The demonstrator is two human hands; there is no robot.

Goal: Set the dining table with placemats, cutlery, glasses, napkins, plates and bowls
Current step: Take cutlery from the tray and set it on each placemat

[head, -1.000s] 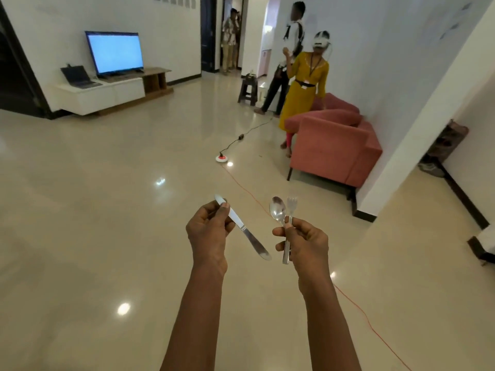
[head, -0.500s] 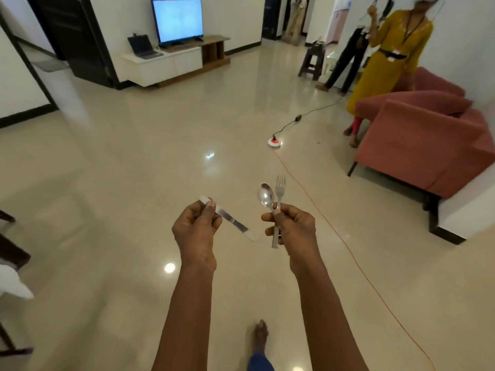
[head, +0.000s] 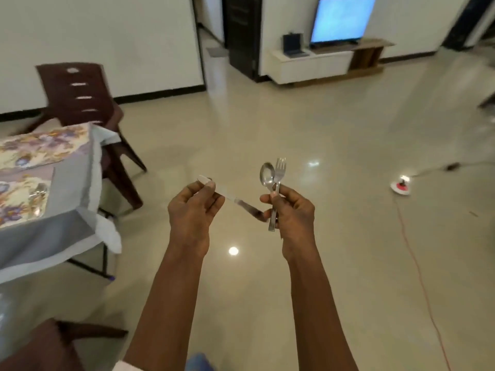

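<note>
My left hand (head: pixel 191 212) grips a table knife (head: pixel 235 202) by its handle, blade pointing right toward my other hand. My right hand (head: pixel 292 210) pinches a spoon (head: pixel 267 175) and a fork (head: pixel 280 170) together, heads upright. Both hands hover over the bare floor. At the left edge stands the dining table (head: pixel 45 236) under a grey cloth, with two floral placemats (head: pixel 40 144) on it. Cutlery (head: pixel 38 192) lies on the nearer placemat.
A dark brown chair (head: pixel 80 95) stands behind the table and another chair (head: pixel 40 344) at bottom left. An orange cable (head: pixel 417 277) runs across the floor to a red-and-white socket (head: pixel 400 187). A TV unit (head: pixel 316 62) lines the far wall.
The view has swung left: the sofa and the people have left the frame and the dining table has come in at the left. Both hands keep their grip on the cutlery.
</note>
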